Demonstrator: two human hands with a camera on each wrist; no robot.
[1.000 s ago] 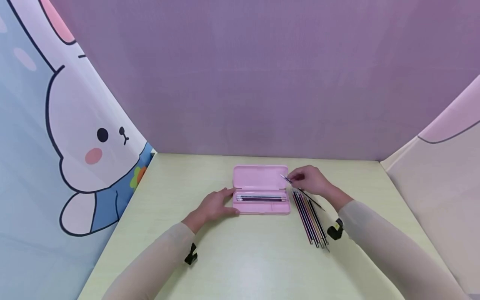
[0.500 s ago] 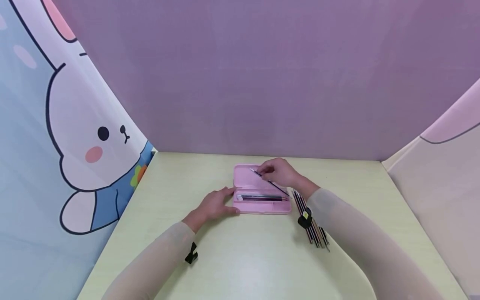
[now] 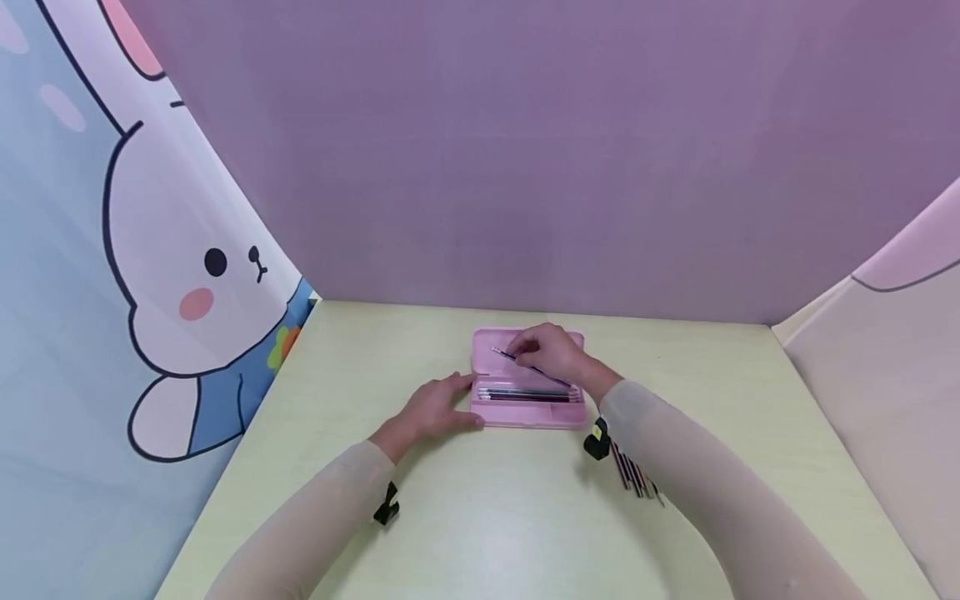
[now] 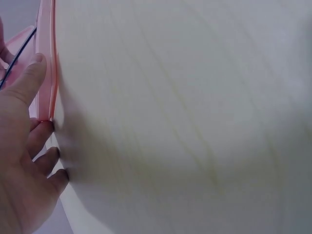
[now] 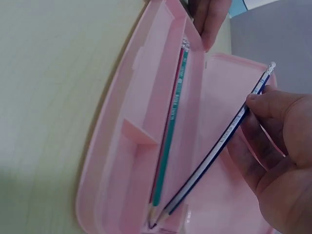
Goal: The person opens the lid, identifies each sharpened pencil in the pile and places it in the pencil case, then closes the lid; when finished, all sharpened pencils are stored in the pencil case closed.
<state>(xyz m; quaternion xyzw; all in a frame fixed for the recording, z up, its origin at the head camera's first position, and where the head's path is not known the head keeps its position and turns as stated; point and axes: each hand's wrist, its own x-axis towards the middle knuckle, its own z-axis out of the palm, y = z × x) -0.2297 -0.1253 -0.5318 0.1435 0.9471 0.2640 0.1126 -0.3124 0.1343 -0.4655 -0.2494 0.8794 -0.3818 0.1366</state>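
Observation:
An open pink pencil case (image 3: 528, 414) lies on the table, its lid (image 5: 217, 92) folded back. My left hand (image 3: 433, 408) holds the case's left end, thumb at the front corner, fingers toward the back. My right hand (image 3: 551, 352), over the lid, pinches a navy-and-white striped pencil (image 5: 214, 148) near its metal-capped end. That pencil slants across the case, its tip low in the long compartment's right end. In that compartment lie a green pencil (image 5: 175, 105) and a dark red pencil (image 5: 160, 180), side by side.
Several pencils (image 3: 636, 479) lie in a bunch on the pale table (image 3: 480, 517), right of the case and partly hidden by my right forearm. A small divider (image 5: 139, 132) splits the case's front compartment. A purple wall (image 3: 525, 167) rises behind the table.
My right hand has carried the striped pencil left, from above the bunch to over the case, and its tip has lowered into the compartment. My left hand has stayed at the case.

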